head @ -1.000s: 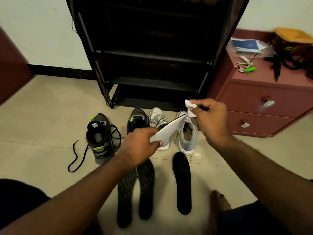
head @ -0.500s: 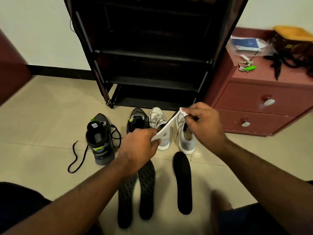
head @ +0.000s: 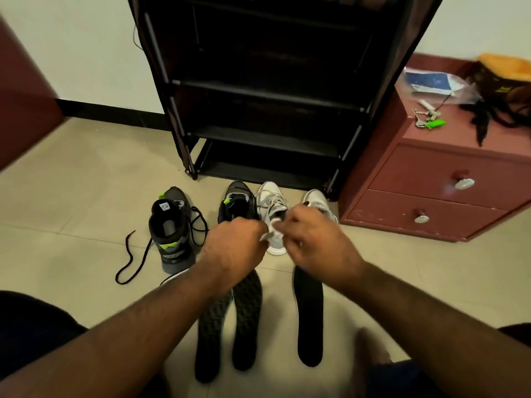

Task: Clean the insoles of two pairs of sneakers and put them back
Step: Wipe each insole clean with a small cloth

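Observation:
My left hand [head: 234, 248] grips a white insole [head: 266, 236], of which only a small end shows between my hands. My right hand [head: 316, 242] pinches a white wipe [head: 276, 223] against that insole. Both hands hover over the white sneakers [head: 271, 209], one of them mostly hidden behind my right hand [head: 316, 198]. Two black sneakers with green accents [head: 169, 231] [head: 237, 201] stand to the left. On the floor lie two patterned dark insoles [head: 247, 320] [head: 212, 334] and one plain black insole [head: 309, 314].
A black shoe rack [head: 270, 90] stands behind the shoes. A maroon drawer cabinet [head: 436, 179] at the right carries keys [head: 429, 120], a plastic bag and a dark bag. A loose black lace [head: 129, 259] trails on the tiled floor. My foot [head: 370, 349] is beside the black insole.
My right hand with the wipe has slid down along the white insole toward my left hand. The insole, earlier seen at length, is now mostly hidden between the hands.

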`<state>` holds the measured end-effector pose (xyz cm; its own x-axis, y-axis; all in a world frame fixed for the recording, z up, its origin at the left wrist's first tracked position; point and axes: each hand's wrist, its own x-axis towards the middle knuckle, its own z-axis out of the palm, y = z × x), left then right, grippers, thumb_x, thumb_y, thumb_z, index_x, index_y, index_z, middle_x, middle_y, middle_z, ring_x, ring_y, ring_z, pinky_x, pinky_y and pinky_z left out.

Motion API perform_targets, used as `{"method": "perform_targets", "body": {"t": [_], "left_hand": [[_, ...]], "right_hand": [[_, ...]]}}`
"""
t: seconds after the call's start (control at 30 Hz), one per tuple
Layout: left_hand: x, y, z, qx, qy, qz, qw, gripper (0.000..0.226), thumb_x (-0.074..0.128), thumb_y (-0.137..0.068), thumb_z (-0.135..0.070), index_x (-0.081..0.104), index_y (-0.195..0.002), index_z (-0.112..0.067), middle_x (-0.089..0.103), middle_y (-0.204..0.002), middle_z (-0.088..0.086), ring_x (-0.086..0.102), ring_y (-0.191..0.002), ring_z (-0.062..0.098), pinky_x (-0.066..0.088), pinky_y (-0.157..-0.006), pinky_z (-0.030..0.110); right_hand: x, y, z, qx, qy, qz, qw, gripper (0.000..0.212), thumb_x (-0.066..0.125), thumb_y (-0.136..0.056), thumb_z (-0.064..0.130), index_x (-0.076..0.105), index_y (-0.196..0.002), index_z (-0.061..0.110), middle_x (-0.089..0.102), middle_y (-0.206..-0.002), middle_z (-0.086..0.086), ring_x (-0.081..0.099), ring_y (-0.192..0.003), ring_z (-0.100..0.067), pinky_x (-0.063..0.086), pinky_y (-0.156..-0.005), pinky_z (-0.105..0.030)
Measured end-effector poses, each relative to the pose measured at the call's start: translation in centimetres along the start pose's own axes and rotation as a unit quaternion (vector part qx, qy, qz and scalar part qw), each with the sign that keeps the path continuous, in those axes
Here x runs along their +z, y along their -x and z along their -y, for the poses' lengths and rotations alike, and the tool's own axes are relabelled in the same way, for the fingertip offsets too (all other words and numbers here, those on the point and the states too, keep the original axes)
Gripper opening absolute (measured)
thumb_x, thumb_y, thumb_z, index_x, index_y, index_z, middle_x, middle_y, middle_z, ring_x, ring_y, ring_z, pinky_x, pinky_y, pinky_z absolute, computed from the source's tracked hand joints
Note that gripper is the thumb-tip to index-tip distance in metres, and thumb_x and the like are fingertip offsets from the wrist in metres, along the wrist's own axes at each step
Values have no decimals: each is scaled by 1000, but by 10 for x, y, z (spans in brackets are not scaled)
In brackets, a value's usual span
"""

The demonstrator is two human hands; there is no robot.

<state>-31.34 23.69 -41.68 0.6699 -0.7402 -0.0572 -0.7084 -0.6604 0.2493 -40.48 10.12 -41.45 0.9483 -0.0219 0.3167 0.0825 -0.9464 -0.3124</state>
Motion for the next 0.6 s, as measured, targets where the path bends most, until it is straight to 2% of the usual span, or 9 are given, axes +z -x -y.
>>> {"method": "perform_targets", "body": {"t": [0.07, 0.1, 0.17, 0.23, 0.37, 0.47, 0.6], "left_hand": [[-1, 0, -1, -2, -17, 6, 1000, 19, 51, -97, -35, 63, -109, -26, 67, -94, -3, 64, -83, 17, 54, -74, 31], [-2, 0, -2, -4, -16, 8, 1000, 19, 52, -97, -35, 64, -107, -26, 66, -93, -3, 64, -82, 18, 54, -73, 32], [-3, 0, -3, -15, 0, 14, 1000, 17, 55, -94, -34, 66, -105, -26, 66, -89, -3, 63, -80, 17, 54, -72, 33], [-5, -1, -3, -20, -6, 23, 1000, 16, 56, -93, -32, 67, -103, -25, 67, -89, -3, 63, -79, 18, 54, -72, 34], [-4, -3, -3, -5, -48, 16, 999, 19, 53, -96, -34, 66, -106, -24, 66, -93, 0, 64, -84, 20, 51, -72, 31], [0, -3, -2, 7, -49, 11, 999, 20, 54, -96, -34, 65, -109, -23, 67, -95, 0, 64, -85, 20, 49, -72, 30], [-1, -3, -5, 18, 19, 9, 1000, 23, 57, -94, -35, 63, -114, -27, 66, -98, -5, 61, -85, 16, 44, -67, 27]], "right_hand": [[4, 2, 7, -52, 18, 55, 997, 27, 50, -87, 16, 71, -101, 6, 57, -84, -6, 55, -75, -20, 46, -59, -31], [2, -1, -1, -38, 32, 46, 998, 25, 52, -87, 16, 72, -99, 5, 58, -82, -7, 56, -74, -22, 48, -58, -33], [-5, -9, -25, 37, 63, -18, 997, 21, 58, -85, 13, 73, -98, 6, 58, -82, -8, 57, -74, -24, 51, -57, -35], [-10, -10, -35, 80, 81, -31, 993, 20, 65, -84, 9, 74, -101, 6, 58, -84, -7, 55, -76, -21, 48, -60, -31], [2, -4, -5, 1, 32, 34, 999, 22, 67, -79, 4, 72, -100, 4, 58, -82, -8, 56, -74, -23, 45, -60, -30], [4, -8, -10, -8, 70, 53, 996, 29, 72, -77, 3, 70, -106, 7, 57, -85, -9, 57, -77, -25, 44, -60, -32], [0, -9, -18, -27, 138, 59, 988, 33, 78, -68, 2, 71, -99, 9, 58, -83, -6, 57, -73, -21, 45, -57, -29]]}}
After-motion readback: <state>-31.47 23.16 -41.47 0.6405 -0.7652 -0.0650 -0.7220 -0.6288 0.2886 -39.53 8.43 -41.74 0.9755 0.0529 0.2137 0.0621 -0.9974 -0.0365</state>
